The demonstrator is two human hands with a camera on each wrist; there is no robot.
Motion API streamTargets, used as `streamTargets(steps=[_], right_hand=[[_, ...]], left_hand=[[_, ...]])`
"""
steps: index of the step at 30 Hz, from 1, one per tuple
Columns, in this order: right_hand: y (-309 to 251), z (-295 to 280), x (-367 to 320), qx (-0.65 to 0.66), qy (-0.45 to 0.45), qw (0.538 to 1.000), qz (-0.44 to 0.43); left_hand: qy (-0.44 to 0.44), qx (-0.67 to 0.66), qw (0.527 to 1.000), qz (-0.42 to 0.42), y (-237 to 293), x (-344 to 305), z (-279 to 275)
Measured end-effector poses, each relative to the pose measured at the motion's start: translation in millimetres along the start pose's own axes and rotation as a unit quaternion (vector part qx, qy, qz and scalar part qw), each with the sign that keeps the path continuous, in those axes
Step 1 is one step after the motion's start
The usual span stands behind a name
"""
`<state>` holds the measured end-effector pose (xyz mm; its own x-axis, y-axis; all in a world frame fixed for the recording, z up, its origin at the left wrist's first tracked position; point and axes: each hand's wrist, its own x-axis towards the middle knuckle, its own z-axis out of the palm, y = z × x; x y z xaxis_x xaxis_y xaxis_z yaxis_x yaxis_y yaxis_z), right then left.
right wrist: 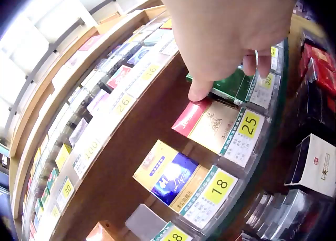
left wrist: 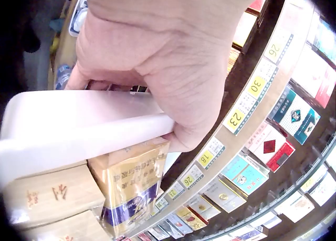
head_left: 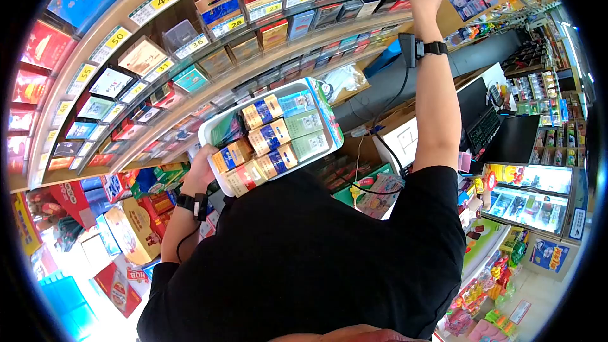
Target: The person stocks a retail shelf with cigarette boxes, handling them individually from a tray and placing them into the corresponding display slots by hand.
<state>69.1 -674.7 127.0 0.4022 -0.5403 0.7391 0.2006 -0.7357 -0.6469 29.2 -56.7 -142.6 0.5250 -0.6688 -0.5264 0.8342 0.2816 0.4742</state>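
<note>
My left hand point(head_left: 202, 166) grips the near left edge of a white plastic tray point(left wrist: 79, 115), thumb over its rim. Cigarette packs stand in rows inside it: gold-and-blue packs point(head_left: 270, 137), pale green packs point(head_left: 308, 124) and light blue ones. A wrapped gold-and-blue pack point(left wrist: 128, 186) is close beside the thumb. At the upper shelf, my right arm is stretched out. In the right wrist view my right hand point(right wrist: 231, 36) is over a green pack point(right wrist: 233, 87), thumb tip at the top of a red-and-cream pack point(right wrist: 212, 120). I cannot tell whether it grips the green pack.
Curved wooden shelves point(head_left: 266, 30) carry rows of cigarette packs behind price labels point(head_left: 158, 0). A cable point(head_left: 399, 92) hangs from my right wrist. To the right are a counter with a keyboard point(head_left: 484, 130) and a lit display fridge point(head_left: 529, 206). Cartons point(head_left: 130, 231) stand at lower left.
</note>
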Motion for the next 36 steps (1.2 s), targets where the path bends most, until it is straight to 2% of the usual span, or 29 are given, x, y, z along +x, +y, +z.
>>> streamTargets(steps=[3,5,7,8,9,11,15,17,20,21,22,25,27,31,33,34,36], right_hand=[[7,2,-4,-0.009,0.012,0.999,0.037],[9,-1,-9,-0.001,-0.018,0.999,0.034],[32,0,-16,-0.109,0.035,0.993,-0.02],[38,4,-27,-0.042,0.073,0.996,-0.013],[33,3,-41,-0.04,0.07,0.997,-0.011],[24,-6,-74,0.103,0.057,0.986,0.114],[8,-25,-160,0.08,-0.101,0.948,0.291],[22,-35,-206,0.071,-0.216,0.902,0.366],[1,-51,-267,0.07,-0.343,0.793,0.499],[-4,-56,-283,0.07,-0.373,0.752,0.539],[-11,-59,-298,0.09,-0.385,0.726,0.563],[-27,-62,-325,0.187,-0.411,0.646,0.615],[-38,-61,-340,0.285,-0.36,0.613,0.643],[-63,-72,-360,0.354,-0.258,0.571,0.694],[-67,-83,-374,0.355,-0.252,0.578,0.69],[-79,-84,-372,0.341,-0.241,0.584,0.697],[-83,-92,-385,0.351,-0.205,0.568,0.716]], left_hand=[[0.018,-0.007,1.0,-0.003,0,-4,14],[0.021,-0.013,1.0,-0.011,1,-7,21],[0.021,-0.017,1.0,-0.007,-3,-6,14],[0.019,-0.019,1.0,-0.003,-5,-6,9],[0.023,-0.021,1.0,-0.001,-5,-7,12],[0.026,-0.023,0.999,0.008,-7,-13,25],[0.051,-0.054,0.997,-0.013,-12,-23,25],[0.07,-0.065,0.995,-0.001,-20,-22,10],[0.058,-0.073,0.996,-0.011,-21,-21,0],[0.041,-0.065,0.997,-0.01,-20,-19,-10],[0.063,-0.061,0.996,-0.012,-8,-28,27],[0.07,-0.001,0.998,-0.008,6,-23,23],[0.063,0.012,0.998,-0.015,11,-20,21],[0.023,0.043,0.998,-0.026,28,-8,18],[-0.016,0.065,0.997,-0.039,34,-13,40],[-0.007,0.063,0.996,-0.058,40,-23,64],[-0.021,0.066,0.995,-0.07,41,-19,68]])
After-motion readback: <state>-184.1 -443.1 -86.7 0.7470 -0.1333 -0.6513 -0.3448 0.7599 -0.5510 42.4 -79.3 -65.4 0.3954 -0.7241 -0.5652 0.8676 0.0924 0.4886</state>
